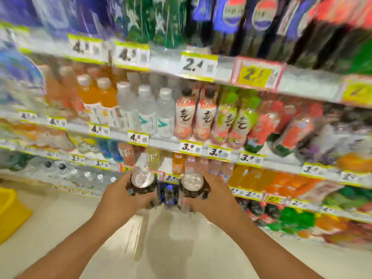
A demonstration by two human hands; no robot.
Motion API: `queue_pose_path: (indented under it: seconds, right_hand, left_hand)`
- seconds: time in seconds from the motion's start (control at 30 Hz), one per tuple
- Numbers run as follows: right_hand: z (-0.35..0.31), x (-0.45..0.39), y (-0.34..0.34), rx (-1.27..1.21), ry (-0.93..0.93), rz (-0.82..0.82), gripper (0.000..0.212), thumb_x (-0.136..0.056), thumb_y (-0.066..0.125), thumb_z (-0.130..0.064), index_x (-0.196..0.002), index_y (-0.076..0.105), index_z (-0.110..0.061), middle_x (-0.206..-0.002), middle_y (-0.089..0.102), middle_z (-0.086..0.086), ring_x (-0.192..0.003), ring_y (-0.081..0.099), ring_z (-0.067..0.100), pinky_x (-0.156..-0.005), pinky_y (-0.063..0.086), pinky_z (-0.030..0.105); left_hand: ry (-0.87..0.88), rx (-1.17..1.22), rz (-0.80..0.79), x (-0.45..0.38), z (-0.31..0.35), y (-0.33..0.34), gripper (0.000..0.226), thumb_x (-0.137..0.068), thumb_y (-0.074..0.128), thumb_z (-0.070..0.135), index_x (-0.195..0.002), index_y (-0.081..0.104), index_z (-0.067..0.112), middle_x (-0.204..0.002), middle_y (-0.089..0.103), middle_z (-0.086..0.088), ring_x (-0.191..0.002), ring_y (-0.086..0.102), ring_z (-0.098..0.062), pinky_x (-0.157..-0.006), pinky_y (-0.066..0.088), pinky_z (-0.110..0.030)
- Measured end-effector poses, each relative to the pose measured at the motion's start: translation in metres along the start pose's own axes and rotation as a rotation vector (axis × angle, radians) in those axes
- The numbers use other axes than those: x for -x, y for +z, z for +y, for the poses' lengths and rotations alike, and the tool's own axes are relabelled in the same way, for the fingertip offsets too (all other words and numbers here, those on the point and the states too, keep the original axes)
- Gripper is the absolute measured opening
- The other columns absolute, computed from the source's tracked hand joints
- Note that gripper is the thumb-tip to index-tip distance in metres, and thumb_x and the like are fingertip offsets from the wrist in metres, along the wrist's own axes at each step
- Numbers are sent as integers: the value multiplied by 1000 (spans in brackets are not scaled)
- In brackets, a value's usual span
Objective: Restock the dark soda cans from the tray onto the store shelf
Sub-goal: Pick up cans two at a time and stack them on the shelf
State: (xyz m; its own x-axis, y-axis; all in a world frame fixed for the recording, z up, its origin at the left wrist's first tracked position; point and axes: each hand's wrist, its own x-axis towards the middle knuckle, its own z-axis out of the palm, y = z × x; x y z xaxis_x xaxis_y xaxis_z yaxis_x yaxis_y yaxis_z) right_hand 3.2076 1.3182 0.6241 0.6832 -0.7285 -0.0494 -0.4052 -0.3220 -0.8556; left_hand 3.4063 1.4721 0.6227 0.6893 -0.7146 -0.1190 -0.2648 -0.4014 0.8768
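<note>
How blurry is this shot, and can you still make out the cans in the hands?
Head view: heavy motion blur smears the shelves, worst at the edges; wide-angle bending; silver can tops stay readable in left hand and right hand.

Yellow bin [10, 210] on pale floor [60, 228]; blurred bottles [145, 109] above price tags [198, 64].

Two hands, the left [122, 196] and the right [211, 198], each gripping one dark soda can: left can [142, 183], right can [193, 185]. Above the hands, four shelf tiers of blurred bottles. One yellow bin [10, 212] far left of the hands.
</note>
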Motion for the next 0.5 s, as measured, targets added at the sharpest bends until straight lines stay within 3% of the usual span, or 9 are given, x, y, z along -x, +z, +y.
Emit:
queue_pose_path:
  seconds: [0.1, 0.2, 0.3, 0.37, 0.5]
  right_hand:
    - [-82, 10, -63, -5, -28, -28, 59, -66, 92, -31, -107, 55, -53, -98, 61, -29, -87, 59, -17, -69, 43, 6]
    - [-156, 16, -120, 0, -63, -28, 64, -60, 92, -43, -117, 62, -40, -105, 68, -20, -96, 62, -6, -81, 47, 16]
    - [-220, 22, -174, -22, -108, 6, 61, -47, 90, -49, -102, 65, -47, -100, 73, -19, -96, 68, -2, -90, 54, 27]
    - [-254, 25, -209, -13, -139, 18, 57, -46, 91, -48, -96, 65, -47, -96, 74, -18, -93, 69, -1, -91, 55, 30]
    - [-307, 36, -272, 41, -219, 25, 69, -49, 89, -60, -111, 66, -40, -103, 72, -21, -90, 66, -6, -81, 52, 24]
  left_hand:
    - [59, -9, 0, 14, 92, -42, 55, -63, 94, 22, -107, 65, 37, -94, 74, 19, -87, 66, 10, -69, 44, -3]
    - [115, -27, -2, 23, 180, -79, 60, -61, 95, 18, -110, 64, 35, -94, 74, 19, -80, 62, 20, -66, 43, -2]
    - [205, -78, 24, 35, 265, -111, 52, -60, 96, 28, -100, 64, 42, -89, 73, 26, -82, 63, 15, -67, 42, -7]
    - [246, -99, 44, 43, 313, -127, 46, -60, 95, 31, -94, 65, 40, -85, 72, 25, -79, 64, 13, -67, 42, -10]
    - [271, -53, 30, 59, 389, -142, 44, -60, 95, 31, -94, 68, 37, -86, 75, 17, -74, 65, 14, -67, 47, -12]
